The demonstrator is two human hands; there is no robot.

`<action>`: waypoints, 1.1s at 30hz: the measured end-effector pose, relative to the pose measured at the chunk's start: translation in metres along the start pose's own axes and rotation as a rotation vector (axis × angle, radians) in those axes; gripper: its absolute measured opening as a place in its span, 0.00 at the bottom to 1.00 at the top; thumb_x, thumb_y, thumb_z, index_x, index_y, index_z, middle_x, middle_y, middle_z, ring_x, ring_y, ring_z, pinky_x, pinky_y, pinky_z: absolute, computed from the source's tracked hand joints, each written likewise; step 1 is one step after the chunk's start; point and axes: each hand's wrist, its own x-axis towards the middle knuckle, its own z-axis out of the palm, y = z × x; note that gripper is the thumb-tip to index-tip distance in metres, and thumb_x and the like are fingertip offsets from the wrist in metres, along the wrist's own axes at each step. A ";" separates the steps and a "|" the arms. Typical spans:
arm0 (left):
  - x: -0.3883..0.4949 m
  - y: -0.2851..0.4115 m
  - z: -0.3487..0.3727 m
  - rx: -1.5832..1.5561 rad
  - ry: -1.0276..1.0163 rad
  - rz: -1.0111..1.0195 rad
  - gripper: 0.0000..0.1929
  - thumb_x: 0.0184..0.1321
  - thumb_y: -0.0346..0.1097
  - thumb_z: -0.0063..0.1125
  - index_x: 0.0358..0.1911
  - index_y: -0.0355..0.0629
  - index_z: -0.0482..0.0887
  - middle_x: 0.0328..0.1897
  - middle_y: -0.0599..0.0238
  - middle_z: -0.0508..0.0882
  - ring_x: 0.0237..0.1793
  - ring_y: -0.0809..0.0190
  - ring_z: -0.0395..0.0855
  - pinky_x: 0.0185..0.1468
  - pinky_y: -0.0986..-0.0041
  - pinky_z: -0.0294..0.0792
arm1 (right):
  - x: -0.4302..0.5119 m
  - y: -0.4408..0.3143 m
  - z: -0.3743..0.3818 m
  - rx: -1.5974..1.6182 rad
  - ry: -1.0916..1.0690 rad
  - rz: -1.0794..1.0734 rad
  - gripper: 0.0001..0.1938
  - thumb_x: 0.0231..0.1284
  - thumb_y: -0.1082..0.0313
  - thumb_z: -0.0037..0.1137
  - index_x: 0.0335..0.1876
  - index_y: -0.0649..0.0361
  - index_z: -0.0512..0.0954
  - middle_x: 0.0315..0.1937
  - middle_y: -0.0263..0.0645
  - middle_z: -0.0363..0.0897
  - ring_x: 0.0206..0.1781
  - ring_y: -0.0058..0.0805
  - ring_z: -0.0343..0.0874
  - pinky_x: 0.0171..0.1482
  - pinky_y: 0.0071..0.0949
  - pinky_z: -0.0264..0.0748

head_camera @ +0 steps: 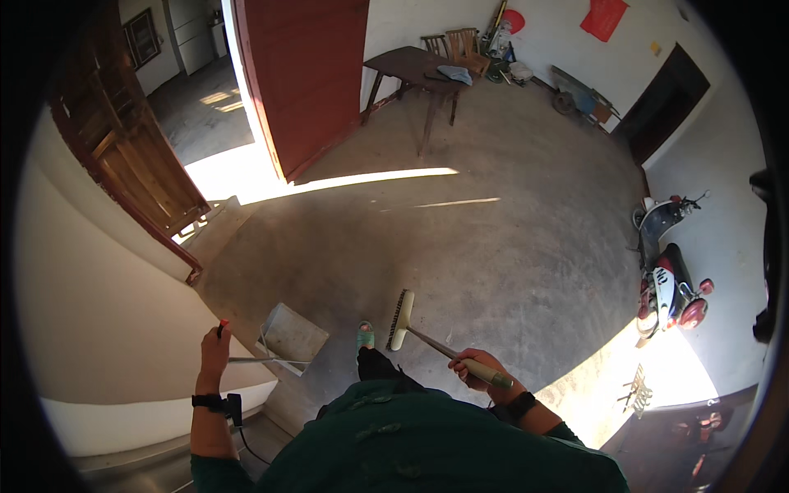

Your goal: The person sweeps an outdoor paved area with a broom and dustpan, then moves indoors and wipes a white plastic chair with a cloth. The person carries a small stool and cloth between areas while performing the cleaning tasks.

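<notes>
My left hand point(214, 350) is closed around the handle of a long-handled metal dustpan point(299, 333), at the left beside the wall. A short black and red end sticks out above that fist. My right hand point(478, 368) grips the pale handle of a push broom point(404, 323). The broom's wide head, with dark bristles along its left side, is low over the concrete floor point(493, 246); contact cannot be told. Between dustpan and broom head is my foot in a green sandal point(365, 338).
A red door point(308, 80) stands open at upper left, near a wooden door leaf point(129, 148). A dark table point(407, 65) and wooden chairs point(462, 46) are at the far wall. A handcart point(582, 95) and a motor scooter point(666, 277) stand along the right.
</notes>
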 end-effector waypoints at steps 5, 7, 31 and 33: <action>0.066 -0.025 -0.014 0.186 -0.109 -0.104 0.20 0.62 0.47 0.51 0.31 0.31 0.76 0.30 0.43 0.81 0.35 0.42 0.80 0.41 0.60 0.71 | 0.062 -0.053 0.054 -0.026 0.027 0.055 0.09 0.60 0.68 0.45 0.31 0.66 0.69 0.23 0.39 0.73 0.16 0.25 0.72 0.20 0.17 0.75; 0.089 -0.044 -0.014 0.233 -0.136 -0.122 0.20 0.60 0.46 0.52 0.31 0.31 0.77 0.31 0.43 0.82 0.36 0.41 0.81 0.43 0.58 0.71 | 0.079 -0.073 0.075 -0.021 0.029 0.065 0.08 0.60 0.67 0.45 0.31 0.65 0.69 0.23 0.39 0.73 0.16 0.24 0.72 0.19 0.17 0.74; 0.201 -0.231 -0.020 0.284 -0.647 -0.387 0.20 0.61 0.44 0.49 0.19 0.36 0.75 0.19 0.55 0.79 0.19 0.59 0.77 0.27 0.63 0.68 | 0.093 -0.029 0.215 0.150 0.267 -0.187 0.09 0.60 0.68 0.45 0.35 0.68 0.68 0.27 0.40 0.74 0.21 0.24 0.75 0.21 0.18 0.76; 0.194 -0.234 -0.025 0.188 -0.686 -0.446 0.19 0.60 0.44 0.51 0.24 0.32 0.77 0.18 0.54 0.79 0.21 0.58 0.79 0.29 0.61 0.69 | 0.091 -0.021 0.221 0.188 0.299 -0.151 0.10 0.61 0.67 0.46 0.34 0.69 0.69 0.27 0.40 0.74 0.20 0.23 0.74 0.21 0.18 0.75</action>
